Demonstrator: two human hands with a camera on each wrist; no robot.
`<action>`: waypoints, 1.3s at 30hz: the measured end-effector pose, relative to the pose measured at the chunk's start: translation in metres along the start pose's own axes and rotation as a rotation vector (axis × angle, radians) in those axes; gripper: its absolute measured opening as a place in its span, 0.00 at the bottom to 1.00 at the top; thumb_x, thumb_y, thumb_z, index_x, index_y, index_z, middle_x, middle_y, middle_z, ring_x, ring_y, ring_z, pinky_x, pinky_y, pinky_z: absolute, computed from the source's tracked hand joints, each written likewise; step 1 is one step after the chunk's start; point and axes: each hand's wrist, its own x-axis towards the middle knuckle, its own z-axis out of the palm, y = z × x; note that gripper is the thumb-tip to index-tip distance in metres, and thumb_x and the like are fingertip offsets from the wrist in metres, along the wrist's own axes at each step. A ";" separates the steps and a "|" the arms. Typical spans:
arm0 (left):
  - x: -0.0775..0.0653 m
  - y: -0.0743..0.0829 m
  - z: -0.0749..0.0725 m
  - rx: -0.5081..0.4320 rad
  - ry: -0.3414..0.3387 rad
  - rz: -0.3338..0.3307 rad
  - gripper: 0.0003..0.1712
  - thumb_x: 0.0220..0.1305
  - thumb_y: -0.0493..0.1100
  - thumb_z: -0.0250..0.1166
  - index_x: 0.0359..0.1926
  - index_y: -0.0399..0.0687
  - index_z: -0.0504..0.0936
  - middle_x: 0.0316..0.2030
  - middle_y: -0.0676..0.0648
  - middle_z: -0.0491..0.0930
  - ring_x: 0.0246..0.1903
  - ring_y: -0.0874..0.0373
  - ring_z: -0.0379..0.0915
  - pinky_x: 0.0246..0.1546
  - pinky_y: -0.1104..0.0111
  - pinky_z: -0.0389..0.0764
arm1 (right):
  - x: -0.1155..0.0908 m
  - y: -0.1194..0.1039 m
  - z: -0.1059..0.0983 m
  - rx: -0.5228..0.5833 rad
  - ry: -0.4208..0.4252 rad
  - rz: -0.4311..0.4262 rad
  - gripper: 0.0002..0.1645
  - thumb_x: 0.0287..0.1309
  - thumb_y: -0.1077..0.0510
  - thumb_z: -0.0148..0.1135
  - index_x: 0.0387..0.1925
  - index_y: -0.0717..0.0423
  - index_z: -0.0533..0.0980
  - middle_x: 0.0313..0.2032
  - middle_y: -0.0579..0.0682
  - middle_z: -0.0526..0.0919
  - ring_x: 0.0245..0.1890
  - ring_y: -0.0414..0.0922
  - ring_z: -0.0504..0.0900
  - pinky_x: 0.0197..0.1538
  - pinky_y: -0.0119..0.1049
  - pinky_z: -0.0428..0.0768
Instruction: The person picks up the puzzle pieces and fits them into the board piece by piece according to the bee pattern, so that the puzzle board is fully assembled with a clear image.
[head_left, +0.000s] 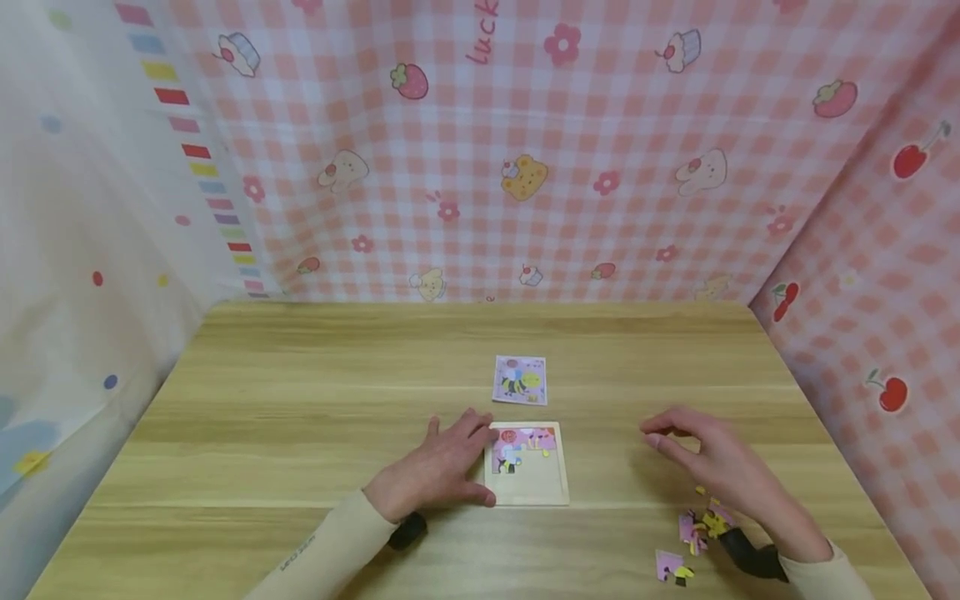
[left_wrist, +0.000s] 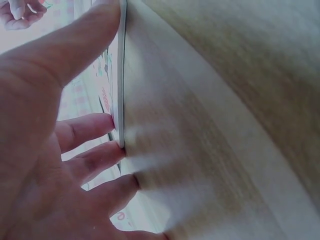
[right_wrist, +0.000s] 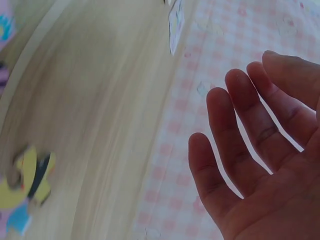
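Observation:
A square wooden puzzle tray (head_left: 536, 492) lies on the table, with jigsaw pieces (head_left: 508, 452) filling its top and left part and bare wood over the rest. Along the tray's left side rests my left hand (head_left: 442, 467), fingers spread; in the left wrist view its thumb and fingertips touch the frame edge. To the right of the tray my right hand (head_left: 708, 450) hovers above the table, its fingers (right_wrist: 222, 120) loosely bent with nothing between them. Loose puzzle pieces (head_left: 690, 529) lie in a small heap under and in front of the right wrist.
A square picture card (head_left: 520, 381) showing a bee lies just beyond the tray. A pink checked curtain (head_left: 480, 167) stands behind the wooden table (head_left: 337, 350), with more cloth at its left and right sides. One pair of pieces (head_left: 672, 568) lies nearer the front edge.

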 end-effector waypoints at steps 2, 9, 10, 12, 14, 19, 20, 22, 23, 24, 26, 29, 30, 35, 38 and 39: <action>-0.001 -0.001 0.000 -0.001 0.005 -0.003 0.51 0.56 0.62 0.77 0.74 0.47 0.69 0.77 0.43 0.60 0.78 0.43 0.50 0.69 0.28 0.53 | -0.003 0.004 -0.004 0.002 0.003 0.017 0.08 0.69 0.60 0.66 0.47 0.48 0.85 0.44 0.43 0.88 0.44 0.35 0.83 0.42 0.37 0.84; -0.004 0.001 -0.002 -0.002 0.019 0.012 0.51 0.57 0.63 0.77 0.74 0.46 0.69 0.76 0.43 0.61 0.78 0.41 0.50 0.68 0.28 0.53 | -0.013 0.020 -0.014 -0.026 0.033 0.035 0.09 0.67 0.61 0.68 0.46 0.48 0.86 0.42 0.44 0.89 0.43 0.32 0.83 0.43 0.33 0.84; -0.003 0.001 -0.002 -0.002 0.019 0.013 0.51 0.57 0.63 0.77 0.74 0.45 0.69 0.76 0.43 0.61 0.78 0.41 0.50 0.68 0.28 0.53 | -0.014 0.022 -0.015 -0.031 0.035 0.036 0.09 0.67 0.62 0.68 0.46 0.49 0.86 0.42 0.44 0.89 0.43 0.32 0.83 0.42 0.31 0.83; -0.003 0.001 -0.002 0.002 0.021 0.012 0.50 0.57 0.62 0.77 0.74 0.46 0.69 0.76 0.43 0.61 0.78 0.41 0.50 0.68 0.28 0.53 | -0.017 0.024 -0.017 -0.034 0.038 0.033 0.08 0.66 0.62 0.69 0.45 0.49 0.86 0.41 0.43 0.89 0.43 0.33 0.84 0.42 0.30 0.83; -0.002 0.001 -0.002 0.002 0.021 0.009 0.50 0.56 0.62 0.77 0.74 0.46 0.69 0.76 0.43 0.61 0.78 0.41 0.50 0.68 0.28 0.53 | -0.019 0.026 -0.020 -0.039 0.029 0.035 0.08 0.66 0.61 0.69 0.45 0.50 0.86 0.41 0.44 0.90 0.43 0.33 0.84 0.42 0.31 0.84; 0.000 0.001 -0.002 -0.002 0.010 -0.007 0.50 0.57 0.63 0.77 0.74 0.47 0.69 0.77 0.43 0.60 0.78 0.42 0.49 0.69 0.28 0.52 | -0.027 0.035 -0.025 -0.034 0.004 0.029 0.09 0.65 0.62 0.70 0.45 0.49 0.86 0.42 0.43 0.89 0.43 0.33 0.84 0.42 0.33 0.85; 0.000 0.001 -0.001 -0.001 0.010 -0.006 0.50 0.57 0.63 0.77 0.74 0.47 0.69 0.77 0.43 0.60 0.78 0.42 0.49 0.69 0.28 0.52 | -0.028 0.037 -0.026 -0.027 -0.005 0.021 0.09 0.64 0.63 0.70 0.45 0.50 0.86 0.42 0.44 0.89 0.43 0.33 0.84 0.42 0.32 0.85; 0.000 0.002 -0.001 0.002 0.013 0.000 0.50 0.56 0.63 0.77 0.73 0.46 0.69 0.76 0.43 0.61 0.78 0.43 0.50 0.69 0.28 0.53 | -0.032 0.042 -0.027 -0.012 -0.032 0.016 0.10 0.64 0.64 0.70 0.45 0.50 0.86 0.43 0.46 0.89 0.43 0.33 0.84 0.42 0.31 0.84; 0.000 0.002 -0.001 0.004 0.014 0.004 0.50 0.56 0.63 0.77 0.73 0.46 0.70 0.76 0.43 0.61 0.77 0.43 0.51 0.69 0.28 0.53 | -0.034 0.045 -0.028 -0.002 -0.050 0.008 0.11 0.63 0.65 0.70 0.46 0.52 0.86 0.44 0.47 0.89 0.43 0.34 0.84 0.43 0.31 0.85; 0.000 0.002 -0.001 0.003 0.015 0.009 0.50 0.56 0.62 0.77 0.73 0.46 0.70 0.76 0.43 0.61 0.77 0.44 0.51 0.68 0.28 0.54 | -0.036 0.047 -0.029 0.005 -0.067 0.007 0.11 0.63 0.65 0.70 0.46 0.52 0.86 0.44 0.48 0.89 0.43 0.34 0.84 0.43 0.30 0.85; -0.001 0.002 0.000 -0.001 0.018 0.015 0.50 0.56 0.62 0.78 0.73 0.45 0.70 0.75 0.43 0.62 0.77 0.44 0.52 0.68 0.28 0.54 | -0.039 0.052 -0.030 0.015 -0.100 0.026 0.11 0.64 0.65 0.69 0.47 0.52 0.86 0.45 0.48 0.89 0.43 0.33 0.84 0.43 0.29 0.84; 0.000 0.002 0.000 -0.009 0.015 0.009 0.50 0.57 0.62 0.77 0.73 0.45 0.69 0.76 0.44 0.61 0.77 0.44 0.51 0.68 0.28 0.54 | -0.042 0.061 -0.032 0.019 -0.120 0.024 0.11 0.65 0.64 0.69 0.47 0.51 0.86 0.46 0.46 0.88 0.43 0.33 0.83 0.43 0.29 0.83; 0.000 0.002 0.000 -0.011 0.014 0.005 0.50 0.57 0.62 0.77 0.73 0.45 0.69 0.76 0.44 0.61 0.77 0.44 0.51 0.68 0.28 0.53 | -0.042 0.064 -0.033 0.022 -0.122 0.018 0.12 0.65 0.65 0.69 0.47 0.51 0.86 0.45 0.46 0.88 0.43 0.32 0.83 0.42 0.29 0.83; 0.001 0.002 0.000 -0.018 -0.006 -0.013 0.50 0.58 0.63 0.76 0.74 0.46 0.68 0.77 0.44 0.60 0.78 0.44 0.49 0.70 0.29 0.52 | -0.047 0.078 -0.031 0.085 -0.140 -0.058 0.13 0.62 0.71 0.68 0.47 0.58 0.84 0.44 0.48 0.88 0.42 0.32 0.84 0.41 0.27 0.83; 0.000 0.002 0.000 -0.018 -0.013 -0.017 0.50 0.58 0.62 0.76 0.75 0.47 0.68 0.77 0.44 0.59 0.78 0.43 0.49 0.70 0.29 0.51 | -0.051 0.082 -0.028 0.095 -0.155 -0.030 0.13 0.62 0.70 0.69 0.47 0.58 0.84 0.43 0.47 0.88 0.41 0.31 0.83 0.40 0.27 0.82; 0.000 0.002 0.000 -0.016 -0.014 -0.018 0.50 0.58 0.62 0.76 0.75 0.47 0.68 0.77 0.44 0.59 0.78 0.43 0.49 0.70 0.29 0.51 | -0.051 0.083 -0.027 0.095 -0.166 -0.012 0.12 0.62 0.69 0.69 0.47 0.57 0.84 0.43 0.47 0.88 0.42 0.30 0.83 0.40 0.27 0.82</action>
